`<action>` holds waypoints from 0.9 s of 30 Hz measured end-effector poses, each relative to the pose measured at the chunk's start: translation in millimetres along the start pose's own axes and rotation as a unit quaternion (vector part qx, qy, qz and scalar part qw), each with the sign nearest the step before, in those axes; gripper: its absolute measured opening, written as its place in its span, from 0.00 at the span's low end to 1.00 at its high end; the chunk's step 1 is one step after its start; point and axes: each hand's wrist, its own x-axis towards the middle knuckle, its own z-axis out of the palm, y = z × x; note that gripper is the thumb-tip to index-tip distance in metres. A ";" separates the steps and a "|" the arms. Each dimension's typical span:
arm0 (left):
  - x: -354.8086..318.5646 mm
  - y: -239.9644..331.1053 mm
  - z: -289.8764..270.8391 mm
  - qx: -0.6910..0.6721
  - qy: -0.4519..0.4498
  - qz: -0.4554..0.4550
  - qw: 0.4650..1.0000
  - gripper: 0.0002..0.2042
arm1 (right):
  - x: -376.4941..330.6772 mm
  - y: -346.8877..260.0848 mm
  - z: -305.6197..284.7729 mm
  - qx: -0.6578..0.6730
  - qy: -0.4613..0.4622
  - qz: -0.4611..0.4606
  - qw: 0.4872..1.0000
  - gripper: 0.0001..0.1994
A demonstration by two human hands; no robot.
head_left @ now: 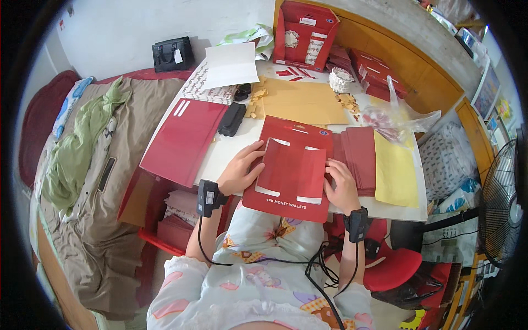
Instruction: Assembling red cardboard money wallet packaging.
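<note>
Over the white-topped table's (223, 155) near edge, your left hand (242, 169) and right hand (342, 184) rest fingers spread on opposite sides of the flat red cardboard backing card (280, 127), apparently steadying the plain dark-red rectangular sheet (291, 170) between its white corner cut-outs (267, 191).

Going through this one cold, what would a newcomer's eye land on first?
Probably the large red card mid-view, between the left hand and right hand. Next, perhaps, the tall red box at the back of the table, then the green cloth on the left.
</note>
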 end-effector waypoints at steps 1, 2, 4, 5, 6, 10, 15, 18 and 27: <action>-0.4 -0.5 0.4 0.000 0.001 0.003 1.000 0.16 | -0.4 -0.2 0.2 0.001 0.000 0.004 1.000 0.10; -0.2 -1.5 1.1 0.001 0.001 0.003 1.000 0.16 | -0.4 0.7 0.3 0.002 0.000 0.003 1.000 0.10; 0.4 -2.8 1.8 0.001 0.000 0.000 1.000 0.16 | 0.2 3.0 0.5 -0.001 -0.001 -0.003 1.000 0.10; 0.3 -2.6 1.3 0.002 0.000 -0.001 1.000 0.16 | 0.3 2.7 0.6 0.000 -0.001 -0.004 1.000 0.10; 0.5 -2.0 0.6 0.009 -0.001 0.000 1.000 0.16 | 0.7 2.1 0.4 0.001 -0.002 -0.003 1.000 0.10; 0.5 -2.3 1.5 0.023 -0.006 0.004 1.000 0.16 | -0.2 4.1 0.6 0.004 -0.003 -0.002 1.000 0.10; 1.0 7.7 -2.2 -0.021 0.004 -0.027 0.999 0.16 | 2.1 -4.1 -2.5 0.020 0.042 0.010 0.999 0.09; -2.5 6.9 -3.2 -0.030 0.045 -0.024 0.998 0.16 | 1.4 -10.1 -9.7 -0.008 0.078 0.006 0.997 0.10; -22.5 26.1 -19.6 0.000 0.052 0.095 0.994 0.13 | -38.3 -31.1 -40.0 -0.029 -0.034 -0.051 0.998 0.12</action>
